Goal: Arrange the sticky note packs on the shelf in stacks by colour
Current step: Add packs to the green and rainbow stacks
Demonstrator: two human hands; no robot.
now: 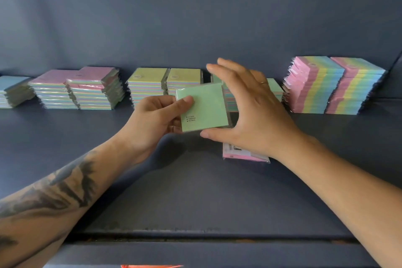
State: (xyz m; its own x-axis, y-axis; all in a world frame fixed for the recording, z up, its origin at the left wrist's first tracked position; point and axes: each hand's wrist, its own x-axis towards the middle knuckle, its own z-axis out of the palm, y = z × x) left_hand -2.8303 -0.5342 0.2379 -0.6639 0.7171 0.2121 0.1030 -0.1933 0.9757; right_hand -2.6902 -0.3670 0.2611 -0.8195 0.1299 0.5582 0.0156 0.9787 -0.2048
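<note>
Left hand (156, 118): pinches the green pack (203, 107) by its left edge, above the shelf (65, 137).
Right hand (250, 111): fingers spread, thumb under the pack's corner.
Pink pack (243, 155): lies beneath the right wrist.
Risk: the slick wrapper may slip at handover.

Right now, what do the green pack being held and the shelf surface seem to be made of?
The square green sticky note pack looks like matte paper in thin clear plastic wrap: shiny film edges show on the neighbouring stacks. The dark blue-grey shelf seems smooth, matte painted metal or laminate; which one cannot be told.
</note>
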